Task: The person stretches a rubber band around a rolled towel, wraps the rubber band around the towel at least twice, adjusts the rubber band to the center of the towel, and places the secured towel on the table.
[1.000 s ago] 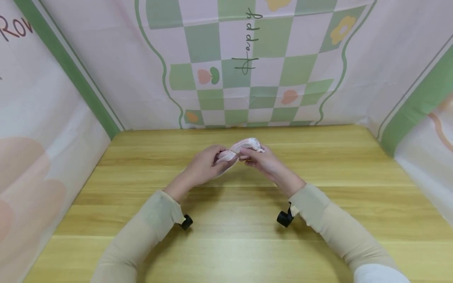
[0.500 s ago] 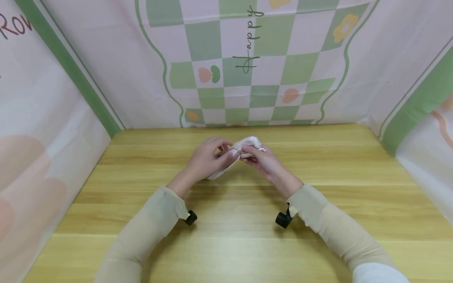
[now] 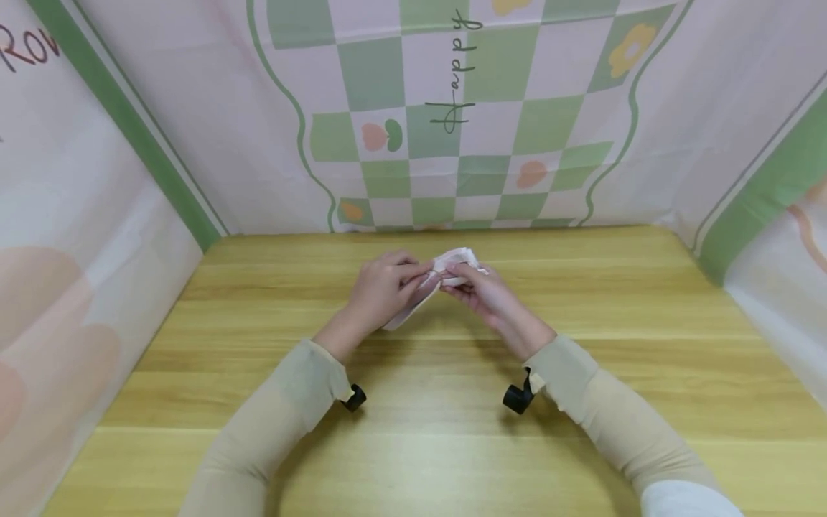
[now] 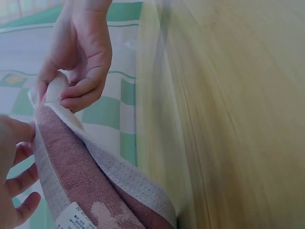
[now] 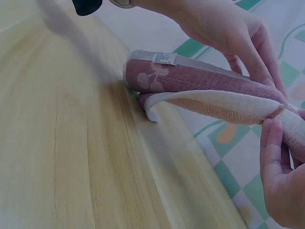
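i have the rolled towel [image 5: 205,78] up between both hands above the far half of the counter [image 3: 426,445], slanting from upper right to lower left in my head view. it's dusty pink terry with pale edges, and a thin tan band [image 5: 275,112] crosses it where the hands meet. on the left hand [image 3: 384,287], thumb and forefinger pinch the towel beside that band, the other fingers loose and apart. the right hand [image 3: 487,294] grips the bunched short end, thumb on top. a white printed label [image 5: 165,58] shows near the long, looser end; whether that end touches the wood, i can't tell. a black wrist camera [image 3: 517,398] sits by the right cuff [image 3: 565,366], and a green-and-white checked cloth [image 3: 372,75] hangs behind.
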A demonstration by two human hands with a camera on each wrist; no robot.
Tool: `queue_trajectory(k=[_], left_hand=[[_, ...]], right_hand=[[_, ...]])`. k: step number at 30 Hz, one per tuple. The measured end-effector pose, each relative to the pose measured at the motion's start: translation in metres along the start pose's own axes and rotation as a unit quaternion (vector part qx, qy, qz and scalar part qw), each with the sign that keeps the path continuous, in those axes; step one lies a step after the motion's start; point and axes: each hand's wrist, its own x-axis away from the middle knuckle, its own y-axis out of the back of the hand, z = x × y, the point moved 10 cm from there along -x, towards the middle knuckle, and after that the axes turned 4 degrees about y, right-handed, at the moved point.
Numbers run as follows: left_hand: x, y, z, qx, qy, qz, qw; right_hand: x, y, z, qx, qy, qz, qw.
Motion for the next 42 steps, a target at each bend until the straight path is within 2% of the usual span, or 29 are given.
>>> queue_trajectory(k=[7,10,14,19,25,36,42], left_hand=[[0.001,0.002,-0.006,-0.005,-0.028,-0.006,0.9996],[0.0,0.001,-0.008,-0.011,-0.039,0.003,0.9992],[-0.004,-0.005,-0.007,-0.034,-0.022,0.051,0.9979],[-0.005,-0.016,-0.005,-0.067,0.004,0.127,0.9896],[-0.003,-0.022,-0.003,-0.08,0.009,0.167,0.9827],[0.001,-0.018,-0.004,-0.046,-0.022,0.159,0.9859],[0.003,-0.013,-0.005,-0.027,-0.036,0.139,0.9893]], right_hand=[[0.001,0.0,0.003,-0.004,-0.004,-0.003,1.0],[0.002,-0.001,0.004,-0.004,-0.005,-0.009,0.9999],[0.002,-0.002,0.006,0.002,-0.002,-0.013,0.9999],[0.003,-0.003,0.008,0.009,0.007,-0.018,0.9998],[0.005,-0.003,0.006,0.013,0.002,-0.027,0.9995],[0.005,-0.007,0.008,0.029,0.003,-0.026,0.9992],[0.003,-0.007,0.011,0.038,0.011,-0.02,0.999]])
